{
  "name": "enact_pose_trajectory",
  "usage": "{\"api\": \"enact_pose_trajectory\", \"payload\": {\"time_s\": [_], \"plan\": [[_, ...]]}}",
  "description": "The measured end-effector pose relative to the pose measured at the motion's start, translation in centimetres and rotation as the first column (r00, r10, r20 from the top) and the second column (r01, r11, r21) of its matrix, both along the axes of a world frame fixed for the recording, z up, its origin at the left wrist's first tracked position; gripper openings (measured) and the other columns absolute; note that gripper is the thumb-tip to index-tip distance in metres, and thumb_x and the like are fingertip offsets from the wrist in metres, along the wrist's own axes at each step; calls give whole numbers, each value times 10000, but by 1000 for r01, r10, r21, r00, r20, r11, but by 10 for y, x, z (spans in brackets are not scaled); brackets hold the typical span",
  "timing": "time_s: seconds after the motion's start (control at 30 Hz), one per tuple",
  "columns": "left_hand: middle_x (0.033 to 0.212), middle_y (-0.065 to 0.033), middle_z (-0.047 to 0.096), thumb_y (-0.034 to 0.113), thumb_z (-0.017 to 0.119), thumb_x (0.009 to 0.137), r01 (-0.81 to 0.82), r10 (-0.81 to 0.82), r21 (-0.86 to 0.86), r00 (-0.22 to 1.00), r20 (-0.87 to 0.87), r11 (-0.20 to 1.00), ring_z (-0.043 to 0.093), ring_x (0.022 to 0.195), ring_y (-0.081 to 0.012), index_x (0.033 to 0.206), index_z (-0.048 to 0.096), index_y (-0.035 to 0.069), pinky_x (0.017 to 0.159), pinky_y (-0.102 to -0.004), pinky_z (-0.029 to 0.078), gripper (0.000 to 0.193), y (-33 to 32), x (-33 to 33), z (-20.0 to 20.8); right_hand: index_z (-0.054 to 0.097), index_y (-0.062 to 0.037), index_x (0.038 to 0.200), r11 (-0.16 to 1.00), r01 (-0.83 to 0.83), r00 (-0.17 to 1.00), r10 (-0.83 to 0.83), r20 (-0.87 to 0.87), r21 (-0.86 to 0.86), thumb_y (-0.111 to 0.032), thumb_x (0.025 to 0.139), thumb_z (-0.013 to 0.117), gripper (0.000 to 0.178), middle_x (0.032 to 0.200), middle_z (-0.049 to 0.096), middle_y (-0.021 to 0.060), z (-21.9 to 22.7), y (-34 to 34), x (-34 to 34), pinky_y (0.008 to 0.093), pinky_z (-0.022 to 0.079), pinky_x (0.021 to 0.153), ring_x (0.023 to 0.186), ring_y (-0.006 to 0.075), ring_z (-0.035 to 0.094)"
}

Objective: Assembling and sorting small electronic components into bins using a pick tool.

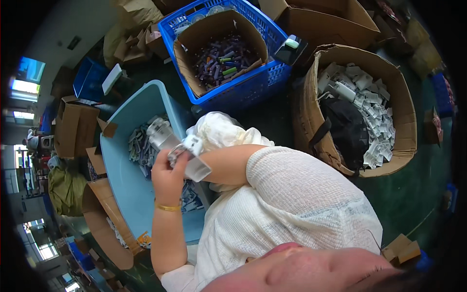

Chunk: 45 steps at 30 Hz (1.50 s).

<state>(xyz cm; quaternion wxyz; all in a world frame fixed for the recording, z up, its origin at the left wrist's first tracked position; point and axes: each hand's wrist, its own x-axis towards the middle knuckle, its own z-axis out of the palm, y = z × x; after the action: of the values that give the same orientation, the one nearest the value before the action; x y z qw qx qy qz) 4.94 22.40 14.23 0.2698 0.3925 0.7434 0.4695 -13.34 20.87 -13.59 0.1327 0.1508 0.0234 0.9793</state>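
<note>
Left hand grasps a clear container to its right; right hand hidden

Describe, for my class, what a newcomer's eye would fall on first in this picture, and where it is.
Probably the left hand, with its gold bracelet, holding a clear plastic part over the light-blue tub left of centre. Next, the bright blue crate at the top, and the heap of white pieces in the large cardboard box at right.
</note>
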Motion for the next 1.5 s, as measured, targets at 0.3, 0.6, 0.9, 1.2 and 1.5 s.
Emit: {"api": "enact_pose_trajectory", "payload": {"time_s": [0.3, 0.6, 0.9, 1.2, 1.5], "plan": [[1259, -147, 422, 184, 690, 731, 743, -699, 195, 668, -255, 640, 482, 1102, -250, 1173, 513, 110, 918, -326, 390, 482, 143, 163, 81, 601, -15, 827, 833, 87, 905, -296, 306, 547, -210, 738, 591, 215, 769, 618, 135, 77, 48, 82, 332, 469, 671, 726, 225, 602], [1066, -78, 541, 84, 455, 889, -160, 181, 342, 983, -32, 926, 546, 919, -138, 1061, 515, 19, 774, -257, 455, 193, 44, -23, -35, 577, -6, 887, 488, -192, 709, -531, 464, 851, -194, 722, 589, 250, 795, 615, 143, 77, 50, 96, 336, 468, 689, 731, 227, 602], [769, -91, 608, 302, 558, 783, -338, 622, -674, 748, 232, 657, 563, 627, -182, 971, 583, 39, 564, -305, 456, 324, -204, -167, -273, 492, -35, 1025, 882, -342, 568, -82, 819, 325, -73, 763, 449, 268, 838, 548, 76, 186, 69, 107, 316, 459, 609, 667, 173, 509], [1197, -197, 481, 208, 631, 705, 141, 60, -828, 977, 205, 542, 452, 1123, -339, 1225, 432, 47, 936, -388, 388, 580, -200, -97, -438, 476, 2, 1074, 810, -535, 454, 35, 890, 241, -105, 836, 393, 274, 892, 546, 71, 180, 62, 112, 294, 457, 635, 681, 144, 487], [1176, -225, 483, 136, 596, 704, 60, 380, -924, 900, 214, 377, 475, 1083, -371, 1215, 407, 37, 926, -403, 390, 553, -156, -81, -401, 467, -7, 1085, 723, -676, 350, 145, 926, 142, -122, 840, 385, 283, 929, 526, 66, 180, 45, 105, 288, 447, 652, 693, 131, 483]]}}
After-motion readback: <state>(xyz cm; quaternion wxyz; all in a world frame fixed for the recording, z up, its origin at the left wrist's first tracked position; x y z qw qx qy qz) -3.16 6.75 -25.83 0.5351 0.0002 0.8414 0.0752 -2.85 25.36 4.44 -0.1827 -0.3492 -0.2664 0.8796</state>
